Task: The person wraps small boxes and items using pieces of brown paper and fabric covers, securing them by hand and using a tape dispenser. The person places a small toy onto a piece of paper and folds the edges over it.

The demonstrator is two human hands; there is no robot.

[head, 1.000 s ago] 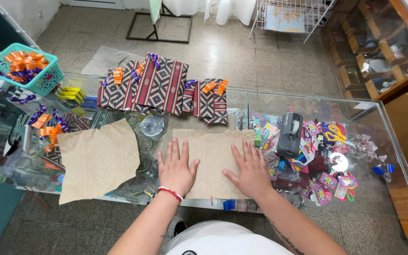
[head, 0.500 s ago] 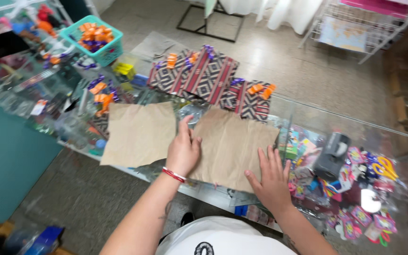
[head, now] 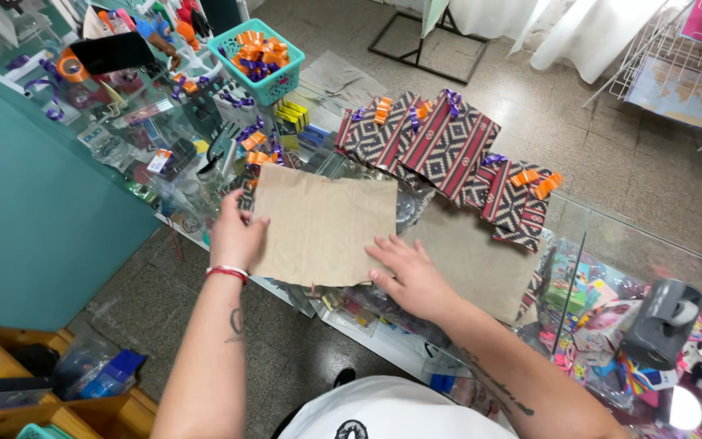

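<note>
Two flat brown paper sheets lie side by side on a glass counter [head: 611, 236]. My left hand [head: 236, 234] rests on the left edge of the nearer brown sheet [head: 322, 221], fingers spread. On that sheet's right edge, where it meets the second brown sheet [head: 481, 260], my right hand [head: 408, 275] presses flat. Neither hand grips anything. A red cord bracelet circles my left wrist.
Several patterned red-and-black gift bags [head: 448, 146] with orange and purple bows lie behind the sheets. A teal basket [head: 279, 80] of bows stands at the back left. A grey tape dispenser [head: 660, 325] sits at the right. Small goods fill the case under the glass.
The view has swung left. Both hands have shifted from the right sheet to the left sheet, the left hand now at its left edge.
</note>
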